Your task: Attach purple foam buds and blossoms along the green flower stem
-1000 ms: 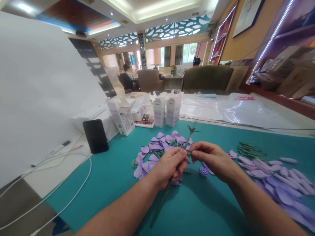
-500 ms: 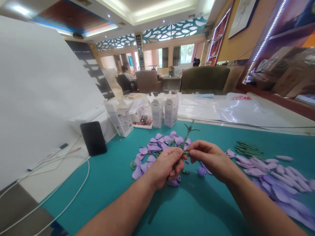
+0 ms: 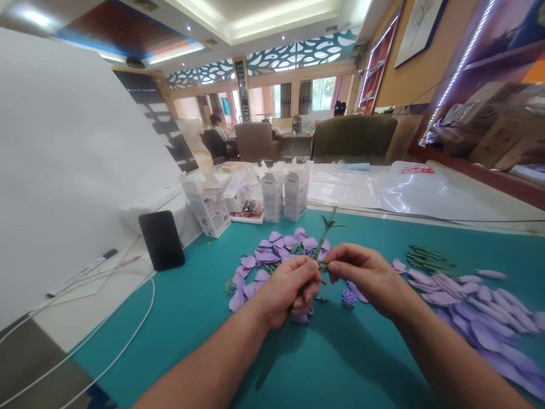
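Observation:
My left hand (image 3: 293, 287) is closed around a long green artificial flower stem (image 3: 326, 230), which slants up and away with small pointed leaves near its top. My right hand (image 3: 361, 271) pinches a small green piece (image 3: 324, 266) at the side of the stem, close to the left thumb. The fingers partly hide that piece, so its exact shape is unclear. Behind and under the hands lies a loose pile of purple petals (image 3: 266, 257) with green bits among them. A purple lattice-like round piece (image 3: 349, 297) rests on the mat just below the right hand.
On the right of the green mat (image 3: 179, 341) lie green stem pieces (image 3: 430, 258) and purple petals (image 3: 481, 329). White boxes (image 3: 272, 196) stand at the back. A black phone-like slab (image 3: 162, 240) leans at the left, near white cables (image 3: 145, 318). Clear plastic sheeting (image 3: 404, 190) covers the far side.
Almost nothing differs. Both hands stay at the stem, with only a slight shift of the left hand and its fingers.

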`<action>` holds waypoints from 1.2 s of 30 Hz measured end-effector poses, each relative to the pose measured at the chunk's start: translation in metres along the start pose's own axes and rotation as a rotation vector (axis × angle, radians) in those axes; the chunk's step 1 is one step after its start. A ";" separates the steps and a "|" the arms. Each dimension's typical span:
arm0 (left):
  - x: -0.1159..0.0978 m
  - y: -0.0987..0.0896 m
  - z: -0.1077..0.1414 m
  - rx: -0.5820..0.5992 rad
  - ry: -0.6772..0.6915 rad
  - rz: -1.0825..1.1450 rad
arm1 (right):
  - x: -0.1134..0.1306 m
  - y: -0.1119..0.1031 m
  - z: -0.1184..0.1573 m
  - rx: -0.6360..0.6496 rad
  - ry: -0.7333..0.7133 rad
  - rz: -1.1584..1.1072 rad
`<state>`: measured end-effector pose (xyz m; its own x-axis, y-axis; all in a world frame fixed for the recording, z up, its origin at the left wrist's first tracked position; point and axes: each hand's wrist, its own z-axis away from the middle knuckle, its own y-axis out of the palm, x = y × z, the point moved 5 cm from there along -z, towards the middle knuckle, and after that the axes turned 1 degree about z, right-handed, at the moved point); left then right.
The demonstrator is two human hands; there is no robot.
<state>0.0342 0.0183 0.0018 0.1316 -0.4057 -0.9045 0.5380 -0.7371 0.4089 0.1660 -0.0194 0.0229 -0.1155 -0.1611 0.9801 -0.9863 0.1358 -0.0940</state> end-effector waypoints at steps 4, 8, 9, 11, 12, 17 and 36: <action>0.002 0.000 0.000 0.042 -0.031 -0.016 | -0.001 0.001 0.000 0.000 -0.001 -0.026; 0.003 0.002 0.000 0.086 -0.045 0.001 | -0.002 0.003 0.000 -0.010 0.002 -0.070; 0.003 0.003 0.000 0.094 -0.046 0.007 | -0.002 0.003 0.000 -0.011 0.002 -0.079; 0.003 0.004 0.000 0.105 -0.049 0.013 | -0.001 0.004 0.001 -0.010 -0.003 -0.091; 0.003 0.004 0.000 0.108 -0.050 0.013 | 0.000 0.004 0.001 -0.008 -0.006 -0.091; 0.004 0.004 0.001 0.121 -0.069 0.016 | 0.004 0.006 0.002 0.000 -0.018 -0.054; 0.010 0.004 -0.002 0.129 -0.099 0.057 | 0.004 0.008 0.004 -0.013 0.006 -0.055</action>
<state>0.0391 0.0122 -0.0063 0.0727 -0.4958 -0.8654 0.4196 -0.7719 0.4775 0.1575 -0.0225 0.0257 -0.0607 -0.1631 0.9847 -0.9894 0.1399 -0.0378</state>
